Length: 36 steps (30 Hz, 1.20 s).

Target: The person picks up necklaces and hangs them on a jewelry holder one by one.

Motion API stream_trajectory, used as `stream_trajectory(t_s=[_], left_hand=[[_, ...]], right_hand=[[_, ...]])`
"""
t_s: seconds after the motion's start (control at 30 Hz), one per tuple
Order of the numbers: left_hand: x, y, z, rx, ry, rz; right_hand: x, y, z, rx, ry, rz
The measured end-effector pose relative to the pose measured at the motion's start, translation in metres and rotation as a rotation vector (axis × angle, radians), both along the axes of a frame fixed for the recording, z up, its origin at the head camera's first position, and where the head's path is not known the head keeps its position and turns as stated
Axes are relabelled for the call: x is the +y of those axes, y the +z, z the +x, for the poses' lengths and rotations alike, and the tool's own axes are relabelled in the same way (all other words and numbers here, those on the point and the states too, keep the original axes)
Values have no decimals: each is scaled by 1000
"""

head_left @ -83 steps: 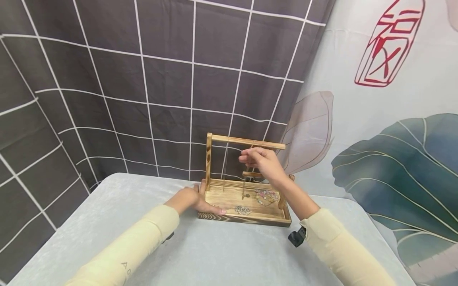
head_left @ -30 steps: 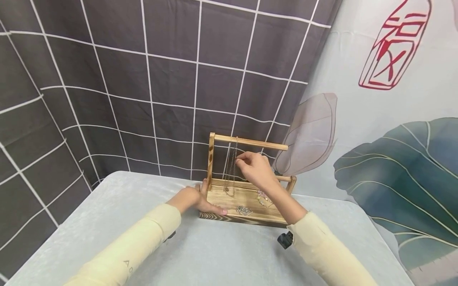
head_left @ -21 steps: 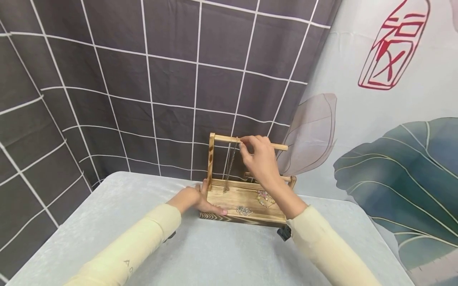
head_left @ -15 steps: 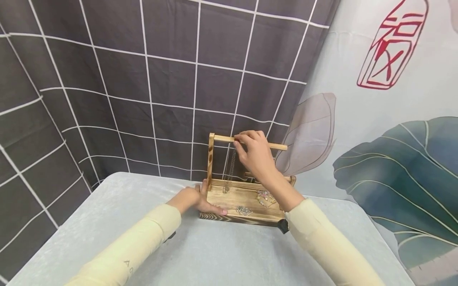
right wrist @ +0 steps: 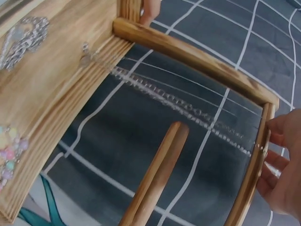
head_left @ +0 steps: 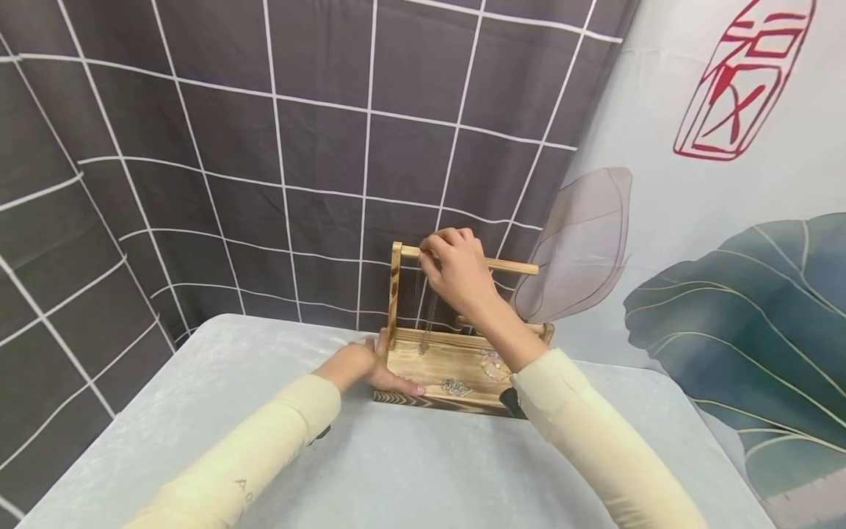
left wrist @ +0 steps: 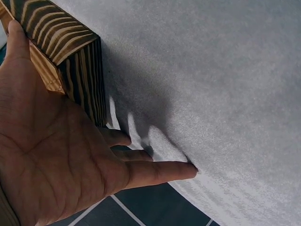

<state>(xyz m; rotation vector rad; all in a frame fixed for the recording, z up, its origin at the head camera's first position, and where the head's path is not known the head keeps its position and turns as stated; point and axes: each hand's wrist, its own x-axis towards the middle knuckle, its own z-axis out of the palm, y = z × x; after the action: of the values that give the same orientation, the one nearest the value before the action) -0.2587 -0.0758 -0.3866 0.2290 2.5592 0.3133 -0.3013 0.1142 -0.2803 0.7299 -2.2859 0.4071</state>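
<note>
A wooden jewellery stand (head_left: 403, 294) with a tray base (head_left: 423, 360) stands on the grey table. My right hand (head_left: 452, 268) is up at the left part of the top bar (head_left: 512, 265) and pinches a thin necklace chain (head_left: 427, 319) that hangs toward the tray. In the right wrist view the chain (right wrist: 178, 104) runs to my fingertips (right wrist: 277, 155) at the top bar (right wrist: 251, 183). My left hand (head_left: 366, 366) rests flat against the tray's left end, palm (left wrist: 56, 160) on the base corner (left wrist: 70, 52).
A silver chain piece (head_left: 454, 386) and a pastel bead bracelet (head_left: 492, 360) lie in the tray. A lower bar (right wrist: 155, 181) crosses the stand on its right side. A dark checked curtain (head_left: 264, 147) hangs close behind. The grey table (head_left: 410, 470) spreads out in front.
My right hand has risen from mid-height to the top bar and slid left along it, taking the chain with it. The left hand stays on the tray's end.
</note>
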Motion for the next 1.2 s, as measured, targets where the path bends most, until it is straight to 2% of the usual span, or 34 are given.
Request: stream_trajectory(t_s=[0.27,0.3,0.5,0.53,0.63,0.87,0.93,1.03,1.07,1.13,1.2], left_hand=[[5,0,-1,7,10,11],[5,0,0,5,13,15],[6,1,3,11,-2,-4],[6,1,3,14,-5,-10],[5,2,3,18,-8,-20],[5,2,2,0,-14,-27],[5,1,1,-2,-15,-29],[4,2,3,7,-1,-11],[3,3,3,7,-1,-11],[2,5,3,6,0,-7],[1,6,2,4,1,-5]], right_hand=[[-5,4,-1,-30,46,-3],[0,1,-8,-35,61,-22],[22,10,-6,-161,37,-45],[23,15,1,-193,19,-26],[28,16,-1,-229,14,-1],[27,3,-15,-204,62,-34],[28,-6,-27,-192,67,-33],[22,-2,-22,-200,62,-32],[24,-6,-30,-182,77,-35],[22,-3,-26,-166,95,-44],[24,-7,-29,-129,121,-63]])
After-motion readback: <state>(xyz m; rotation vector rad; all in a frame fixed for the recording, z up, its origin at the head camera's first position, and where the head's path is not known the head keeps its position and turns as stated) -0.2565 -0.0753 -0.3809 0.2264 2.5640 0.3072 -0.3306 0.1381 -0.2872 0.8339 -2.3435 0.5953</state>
